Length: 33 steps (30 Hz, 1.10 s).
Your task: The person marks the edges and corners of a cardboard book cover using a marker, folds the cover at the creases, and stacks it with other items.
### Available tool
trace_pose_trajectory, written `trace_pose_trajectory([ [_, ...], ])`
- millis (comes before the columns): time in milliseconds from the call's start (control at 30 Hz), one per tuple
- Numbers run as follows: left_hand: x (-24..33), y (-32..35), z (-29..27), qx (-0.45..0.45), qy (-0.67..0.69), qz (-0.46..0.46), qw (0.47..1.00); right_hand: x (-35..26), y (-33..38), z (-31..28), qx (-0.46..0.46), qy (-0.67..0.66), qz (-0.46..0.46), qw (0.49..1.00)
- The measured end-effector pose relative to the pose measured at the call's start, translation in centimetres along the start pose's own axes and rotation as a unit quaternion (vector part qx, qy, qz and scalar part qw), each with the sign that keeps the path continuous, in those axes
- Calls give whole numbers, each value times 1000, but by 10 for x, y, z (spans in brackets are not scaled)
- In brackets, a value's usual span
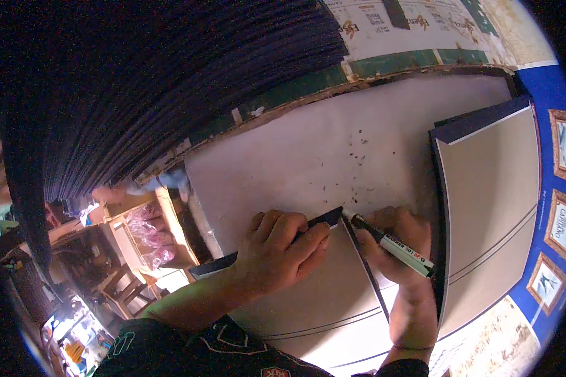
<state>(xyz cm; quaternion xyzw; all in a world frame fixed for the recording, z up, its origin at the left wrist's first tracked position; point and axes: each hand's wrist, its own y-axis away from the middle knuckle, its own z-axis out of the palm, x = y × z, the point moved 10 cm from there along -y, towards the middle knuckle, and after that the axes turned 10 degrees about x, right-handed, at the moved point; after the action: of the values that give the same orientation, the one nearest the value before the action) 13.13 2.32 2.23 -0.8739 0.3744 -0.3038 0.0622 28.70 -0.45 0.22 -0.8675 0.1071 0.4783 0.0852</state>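
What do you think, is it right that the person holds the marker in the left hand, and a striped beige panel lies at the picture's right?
Not quite: the head view shows the marker in the right hand; the striped beige panel does lie at the picture's right.

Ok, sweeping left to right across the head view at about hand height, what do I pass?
Pink plastic bundles → left hand → right hand holding a marker → upright-lying striped beige panel → middle framed picture.
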Motion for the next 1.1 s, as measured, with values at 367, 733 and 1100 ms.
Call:
trace_pose_trajectory([
  [367,0,-1,-1,16,7,-1,1000,0,0,1,13,45,-3,999],
  [733,0,-1,-1,30,2,4,1000,-9,-5,-2,15,-18,-37,999],
  [1100,-1,3,-1,26,3,7,1000,-5,-1,3,-15,34,4,999],
])
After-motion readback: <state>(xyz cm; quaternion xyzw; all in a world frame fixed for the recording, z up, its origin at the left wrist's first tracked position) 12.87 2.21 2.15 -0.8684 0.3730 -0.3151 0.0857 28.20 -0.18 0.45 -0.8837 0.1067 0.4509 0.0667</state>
